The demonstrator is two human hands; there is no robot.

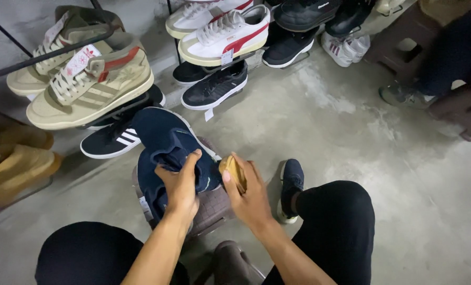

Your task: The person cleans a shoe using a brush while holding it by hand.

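A dark navy sneaker [164,140] lies on a small brown plastic stool [214,208] between my knees. My left hand [181,182] grips the sneaker at its opening, fingers curled over the collar. My right hand [248,192] is closed around a small tan brush or sponge [232,170], held against the sneaker's side. A white tag [146,207] hangs from the sneaker at the stool's left edge.
Metal racks [40,58] at the back hold beige high-tops [88,84], white-and-red sneakers [225,34] and black shoes [214,84]. A black-and-white striped shoe [111,140] lies on the concrete floor. Another person's legs and brown stools [457,105] are at the right. My foot wears a navy shoe [291,184].
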